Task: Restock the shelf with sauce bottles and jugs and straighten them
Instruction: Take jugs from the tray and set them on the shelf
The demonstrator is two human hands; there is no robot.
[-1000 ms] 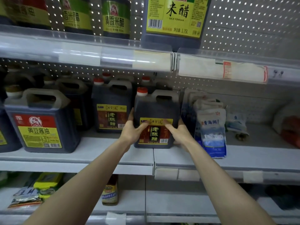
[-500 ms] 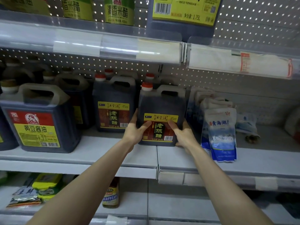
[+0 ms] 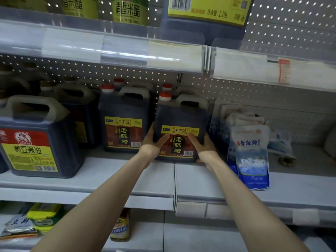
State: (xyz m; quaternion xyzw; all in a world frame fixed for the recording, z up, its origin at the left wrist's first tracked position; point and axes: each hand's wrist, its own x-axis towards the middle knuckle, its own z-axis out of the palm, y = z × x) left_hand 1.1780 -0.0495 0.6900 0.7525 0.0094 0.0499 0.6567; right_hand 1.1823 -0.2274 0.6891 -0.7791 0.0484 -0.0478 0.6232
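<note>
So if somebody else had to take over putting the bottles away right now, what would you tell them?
Left hand and right hand grip the two sides of the vinegar jug, which stands on the middle shelf, label facing out.
A matching jug stands just to its left, set a bit further back.
The soy sauce jug is at the far left; salt bags lean on the right.
Left to do: line the held jug up with its neighbour, let go, then straighten the rest.

This was a shop aisle, most likely a grocery. Pale metal shelves (image 3: 109,180) backed by perforated board carried clear price-tag strips (image 3: 112,50) along their front edges. Rows of identical labelled vinegar jugs (image 3: 125,122) with barcodes stood at left, and bagged salt packets (image 3: 251,157) at right.
</note>
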